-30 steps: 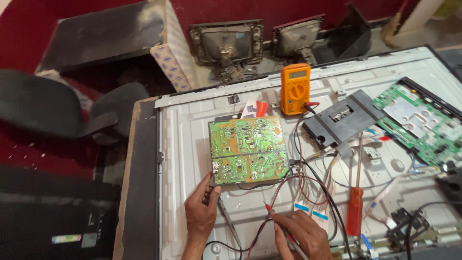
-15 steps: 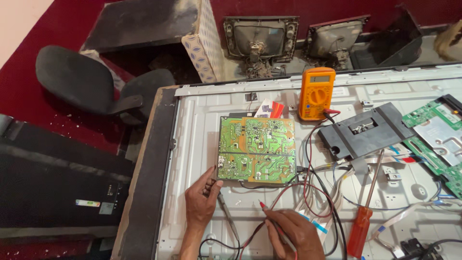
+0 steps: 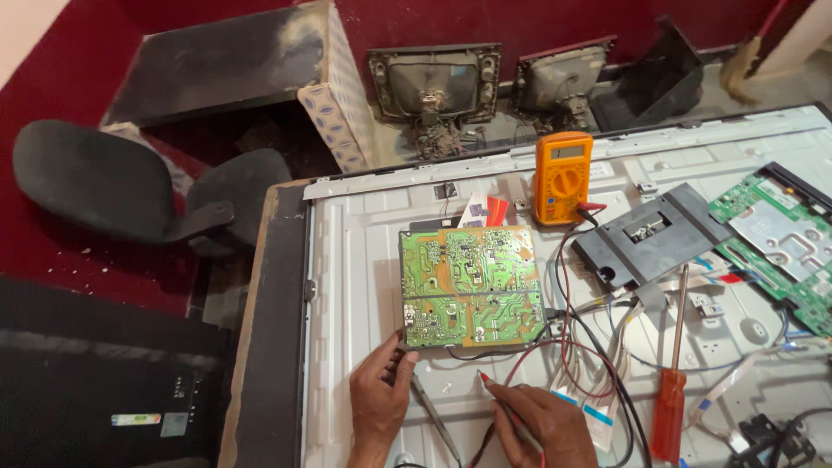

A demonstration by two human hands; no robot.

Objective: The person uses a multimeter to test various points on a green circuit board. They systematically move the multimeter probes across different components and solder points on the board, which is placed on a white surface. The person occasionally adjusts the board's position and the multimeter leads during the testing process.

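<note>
Two bare hands work with thin probes below the green and tan printed circuit board [image 3: 472, 286].

The left hand [image 3: 381, 400] touches the lower left corner of the board and its fingers close around a thin dark probe [image 3: 429, 412] that slants away from the board. The right hand [image 3: 544, 423], just below the board, pinches a red-tipped probe [image 3: 487, 382] whose tip points up at the lower edge. Above the board stands an orange multimeter [image 3: 562, 178]. To the right of the board lies a red-handled screwdriver [image 3: 671, 394] on the white metal back panel [image 3: 355, 260].
</note>
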